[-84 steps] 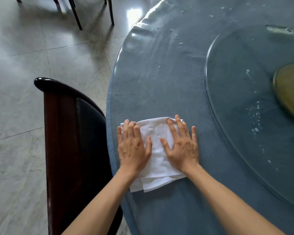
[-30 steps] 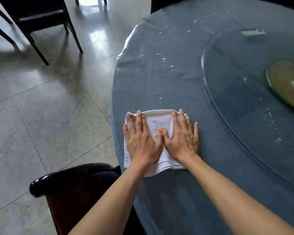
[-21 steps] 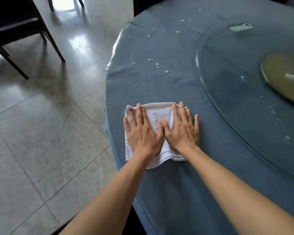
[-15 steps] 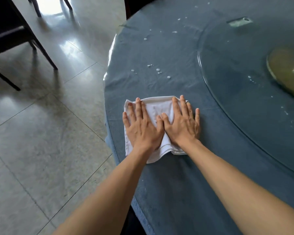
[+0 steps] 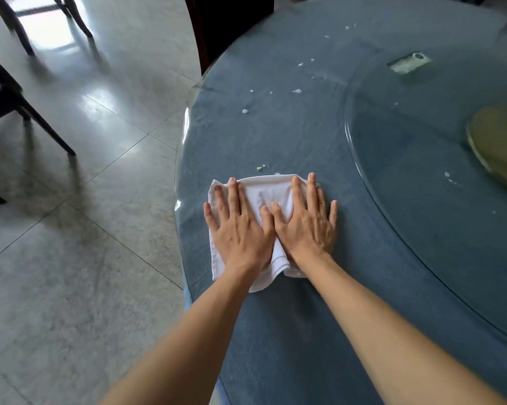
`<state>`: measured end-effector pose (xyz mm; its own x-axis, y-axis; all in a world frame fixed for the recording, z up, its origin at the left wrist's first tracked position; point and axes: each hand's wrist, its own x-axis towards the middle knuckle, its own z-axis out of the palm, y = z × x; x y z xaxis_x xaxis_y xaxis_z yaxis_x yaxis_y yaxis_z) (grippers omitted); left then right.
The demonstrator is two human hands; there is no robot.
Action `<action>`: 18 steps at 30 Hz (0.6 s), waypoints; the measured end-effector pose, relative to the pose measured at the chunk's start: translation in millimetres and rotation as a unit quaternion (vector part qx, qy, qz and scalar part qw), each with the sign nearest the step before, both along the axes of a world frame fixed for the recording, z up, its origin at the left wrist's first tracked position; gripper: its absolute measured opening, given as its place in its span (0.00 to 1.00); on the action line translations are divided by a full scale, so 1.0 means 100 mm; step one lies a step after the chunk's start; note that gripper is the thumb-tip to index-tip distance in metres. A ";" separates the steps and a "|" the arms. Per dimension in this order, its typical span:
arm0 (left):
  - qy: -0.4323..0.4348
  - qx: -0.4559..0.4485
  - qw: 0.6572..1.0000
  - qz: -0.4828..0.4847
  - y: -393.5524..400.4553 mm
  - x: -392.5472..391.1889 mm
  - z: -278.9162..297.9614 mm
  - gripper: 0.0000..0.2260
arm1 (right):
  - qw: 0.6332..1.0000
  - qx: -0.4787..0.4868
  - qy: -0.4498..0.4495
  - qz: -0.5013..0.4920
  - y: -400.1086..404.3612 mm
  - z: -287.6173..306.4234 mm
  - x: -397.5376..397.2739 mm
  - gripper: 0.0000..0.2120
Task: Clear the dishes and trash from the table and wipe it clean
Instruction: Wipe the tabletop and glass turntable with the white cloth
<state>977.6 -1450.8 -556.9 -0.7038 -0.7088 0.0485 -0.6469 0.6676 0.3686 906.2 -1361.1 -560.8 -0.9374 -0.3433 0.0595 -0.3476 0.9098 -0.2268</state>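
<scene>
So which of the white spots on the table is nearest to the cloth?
The small white spot touching the folded white cloth's far edge; the others lie farther away.

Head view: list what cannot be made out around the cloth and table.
- White cloth: its middle is hidden under the left hand and right hand.
- Glass turntable: cut off by the right edge.
- Small packet on the glass: too blurred to identify.
- White specks on the table: too small to identify.
</scene>
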 end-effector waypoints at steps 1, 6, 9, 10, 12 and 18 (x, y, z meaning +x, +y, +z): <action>0.001 -0.001 1.000 -0.005 -0.09 -0.07 0.00 0.34 | 1.000 0.002 -0.002 -0.004 -0.08 0.00 -0.06 0.37; 0.002 0.010 0.999 -0.039 -0.46 -0.37 0.03 0.34 | 0.999 0.018 0.003 -0.034 -0.40 -0.01 -0.34 0.38; 0.008 0.017 0.998 -0.063 -0.71 -0.60 0.05 0.34 | 0.998 0.026 0.005 -0.051 -0.61 0.02 -0.52 0.38; 0.008 0.019 0.997 -0.072 -0.80 -0.68 0.04 0.34 | 0.998 0.030 0.002 -0.057 -0.68 0.03 -0.59 0.38; 0.012 0.018 0.996 -0.092 -0.95 -0.82 0.03 0.34 | 0.997 0.035 0.002 -0.075 -0.81 0.03 -0.70 0.38; 0.023 0.024 0.991 -0.132 -1.25 -1.17 0.05 0.34 | 0.992 0.031 0.009 -0.121 -1.07 0.03 -0.95 0.38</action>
